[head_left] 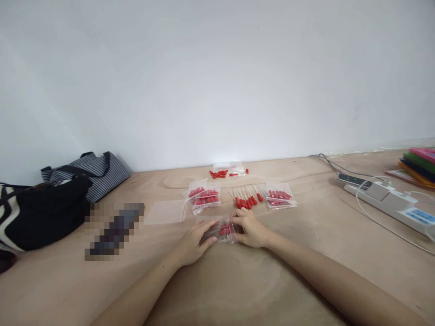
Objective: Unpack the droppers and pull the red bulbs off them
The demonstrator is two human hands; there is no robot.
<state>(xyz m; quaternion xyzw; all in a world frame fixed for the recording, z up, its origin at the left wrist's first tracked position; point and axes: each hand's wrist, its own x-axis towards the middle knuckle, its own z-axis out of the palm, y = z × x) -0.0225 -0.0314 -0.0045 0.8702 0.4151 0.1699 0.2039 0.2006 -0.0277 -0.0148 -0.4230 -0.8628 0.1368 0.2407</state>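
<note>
A small clear zip bag [224, 230] with red pieces inside lies on the table between my hands, its red-striped zip edge toward the right. My right hand [250, 230] is closed on that zip edge with thumb and fingers. At the bag's left end rests my left hand [199, 240], thumb and fingers apart and touching the plastic. Just beyond are several thin pale sticks with red bulb-shaped ends [249, 201], fanned out in a row. Filled zip bags of red pieces lie to the left [205, 198] and to the right [280, 197] of the sticks.
A flat clear bag [165, 213] lies left of my hands. Loose red pieces [219, 174] sit by more plastic near the wall. Far left are a striped bag [105, 174] and a black bag [50, 217]; a power strip [404, 210] with cables and coloured folders [419, 165] are right.
</note>
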